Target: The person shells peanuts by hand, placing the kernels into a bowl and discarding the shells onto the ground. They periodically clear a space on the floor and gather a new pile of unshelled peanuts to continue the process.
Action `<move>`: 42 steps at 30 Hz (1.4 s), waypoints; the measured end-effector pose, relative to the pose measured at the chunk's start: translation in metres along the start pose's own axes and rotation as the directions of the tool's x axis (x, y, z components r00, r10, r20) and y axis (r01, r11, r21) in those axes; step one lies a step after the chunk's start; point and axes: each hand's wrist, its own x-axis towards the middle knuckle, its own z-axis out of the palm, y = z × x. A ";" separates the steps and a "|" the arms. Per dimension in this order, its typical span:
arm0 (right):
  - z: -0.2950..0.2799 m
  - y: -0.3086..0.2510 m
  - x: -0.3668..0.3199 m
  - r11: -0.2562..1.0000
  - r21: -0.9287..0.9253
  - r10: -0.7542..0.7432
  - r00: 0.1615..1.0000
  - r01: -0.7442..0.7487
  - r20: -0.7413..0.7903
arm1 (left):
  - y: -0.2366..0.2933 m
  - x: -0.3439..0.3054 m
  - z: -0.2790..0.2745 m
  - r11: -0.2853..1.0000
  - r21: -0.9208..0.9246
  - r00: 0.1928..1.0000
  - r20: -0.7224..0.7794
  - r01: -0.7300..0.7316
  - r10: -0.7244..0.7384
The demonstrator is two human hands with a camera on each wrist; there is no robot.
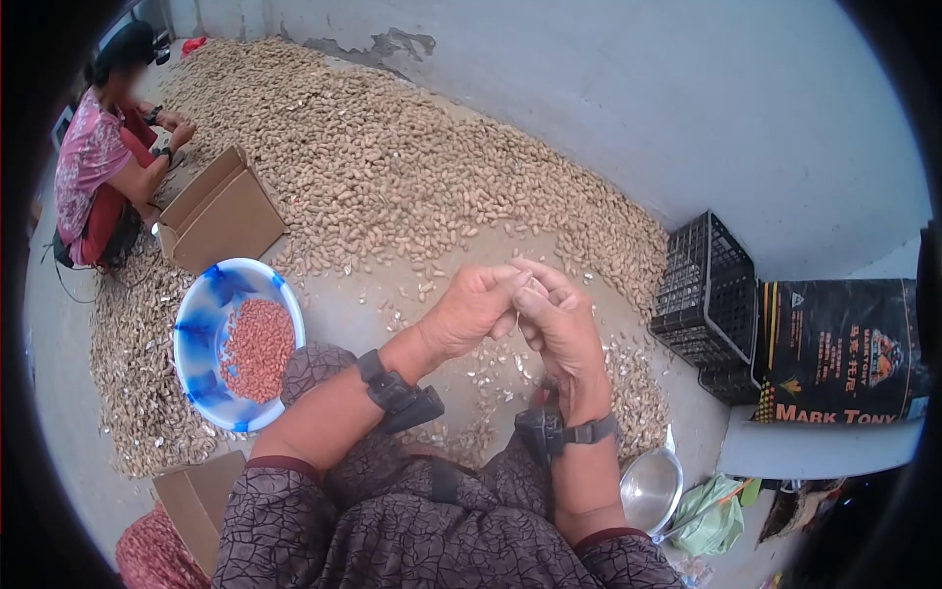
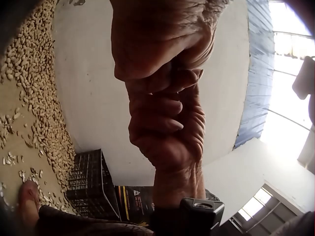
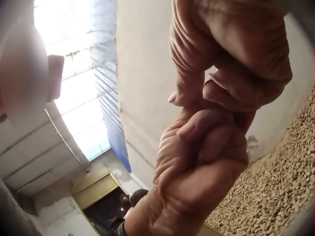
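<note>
In front of my lap, my left hand [image 1: 469, 312] and right hand [image 1: 563, 322] meet at the fingertips, thumbs and fingers bent inward. They pinch a peanut between them, covered by the fingers in every view. From below, the left wrist view has the left palm [image 2: 160, 42] over the curled right fingers [image 2: 157, 115]. In the right wrist view, the right hand [image 3: 236, 46] overlaps the left hand [image 3: 202, 167]. Beyond them spreads a large heap of unshelled peanuts [image 1: 392, 167]. A blue-and-white basin [image 1: 194, 329] at my left holds red peanut kernels [image 1: 260, 348].
Another person [image 1: 93, 177] squats at the far left by a cardboard box [image 1: 231, 218]. Black crates [image 1: 702, 290] and a dark printed sack [image 1: 839, 348] stand at right. A metal bowl [image 1: 651, 488] and green bag [image 1: 708, 515] lie nearer. Broken shells [image 1: 500, 378] litter the floor.
</note>
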 end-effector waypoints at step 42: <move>-0.002 0.000 0.010 0.990 0.139 -0.016 0.996 0.028 -0.086 | -0.008 0.005 0.011 0.933 0.266 0.947 -0.142 -0.243 0.287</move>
